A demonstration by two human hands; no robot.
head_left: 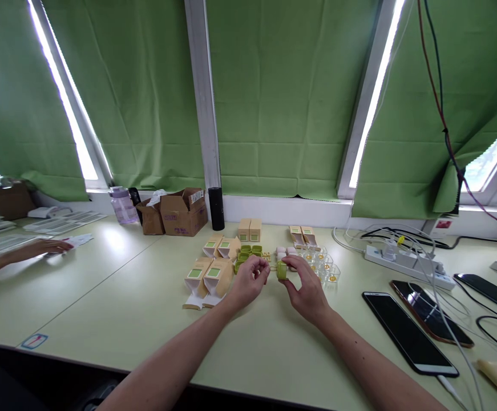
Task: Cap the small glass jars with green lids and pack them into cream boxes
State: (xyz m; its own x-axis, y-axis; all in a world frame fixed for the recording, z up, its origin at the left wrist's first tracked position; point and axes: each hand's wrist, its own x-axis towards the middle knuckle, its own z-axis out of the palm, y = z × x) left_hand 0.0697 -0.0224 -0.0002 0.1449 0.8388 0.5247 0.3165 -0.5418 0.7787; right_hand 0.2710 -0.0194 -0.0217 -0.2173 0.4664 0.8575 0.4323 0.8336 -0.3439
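My right hand (308,291) grips a small green block (281,270) between thumb and fingers, held up above the table. My left hand (249,281) is closed in a pinch just to its left. A thin, pale thing shows in the gap between the two; I cannot make out what the left fingers hold. Several similar green pieces (252,249) sit in a group behind my left hand. Small gold-coloured pieces (266,257) lie beside them. Pale pink blocks (281,251) and clear cups with gold-coloured bits inside (332,275) stand behind my right hand.
Open cardboard cartons (218,277) lie left of my hands, with closed boxes (250,229) behind. A power strip (408,267), cables and phones (408,331) occupy the right. Brown boxes (184,214) and a black cylinder (216,209) stand behind. Another person's hand (47,247) reaches in at far left.
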